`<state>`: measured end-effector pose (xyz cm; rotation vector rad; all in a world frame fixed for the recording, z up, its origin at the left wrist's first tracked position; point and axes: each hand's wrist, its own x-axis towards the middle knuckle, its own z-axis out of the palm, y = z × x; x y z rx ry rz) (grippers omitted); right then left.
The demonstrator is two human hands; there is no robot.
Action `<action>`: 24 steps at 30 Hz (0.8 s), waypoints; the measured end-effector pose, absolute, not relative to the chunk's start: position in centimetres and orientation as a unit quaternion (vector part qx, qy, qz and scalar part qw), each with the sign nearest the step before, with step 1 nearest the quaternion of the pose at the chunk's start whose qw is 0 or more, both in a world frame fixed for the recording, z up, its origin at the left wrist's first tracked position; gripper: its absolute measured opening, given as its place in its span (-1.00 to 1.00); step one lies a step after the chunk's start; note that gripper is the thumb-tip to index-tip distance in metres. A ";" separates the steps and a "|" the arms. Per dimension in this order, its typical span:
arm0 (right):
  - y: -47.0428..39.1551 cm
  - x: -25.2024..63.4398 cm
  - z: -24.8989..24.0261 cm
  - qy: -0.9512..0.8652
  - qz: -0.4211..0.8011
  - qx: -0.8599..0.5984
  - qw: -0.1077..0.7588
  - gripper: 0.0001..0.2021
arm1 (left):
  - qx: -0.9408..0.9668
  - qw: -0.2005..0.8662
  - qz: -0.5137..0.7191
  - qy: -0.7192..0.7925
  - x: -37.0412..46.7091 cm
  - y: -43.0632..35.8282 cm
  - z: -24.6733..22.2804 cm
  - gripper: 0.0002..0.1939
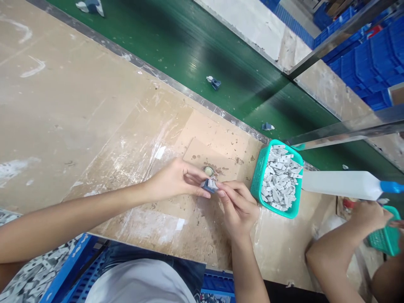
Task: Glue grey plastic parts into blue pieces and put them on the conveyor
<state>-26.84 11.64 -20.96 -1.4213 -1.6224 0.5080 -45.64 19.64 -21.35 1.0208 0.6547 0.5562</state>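
Observation:
Between my two hands, over the middle of the worktable (104, 168), is a small dark blue part (208, 185) with a light grey piece (212, 183) at its right side. The thumb and fingers of my left hand (179, 181) pinch the blue part from the left. My right hand (240, 206) pinches the light grey piece from the right. Just behind the parts, a small round cap (208, 171) lies on a stained cardboard sheet (202, 153). A green basket (257, 181) full of light grey pieces (280, 179) stands to the right of my right hand.
A green conveyor belt (176, 54) crosses behind the table, carrying several blue-and-grey parts (214, 83). A white bottle (344, 184) with a blue cap lies beside the basket. At the right, another person's arm (334, 248) reaches near a second green basket (383, 240). Metal posts rise behind.

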 end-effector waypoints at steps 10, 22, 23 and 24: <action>13.5 -26.2 -18.4 -0.708 0.326 -0.500 0.377 -0.62 | 0.411 0.832 0.192 0.319 -46.2 20.5 -20.3 -0.75; 16.0 -28.3 -16.4 -0.566 0.481 -0.512 0.432 -0.83 | 0.210 0.935 0.162 0.237 -46.7 20.0 -20.1 -0.86; 15.9 -28.5 -16.5 -0.563 0.477 -0.513 0.438 -0.84 | 0.214 0.935 0.163 0.231 -46.8 20.1 -20.0 -0.86; 15.8 -28.6 -16.5 -0.562 0.474 -0.515 0.441 -0.85 | 0.217 0.935 0.164 0.228 -46.9 20.2 -20.0 -0.86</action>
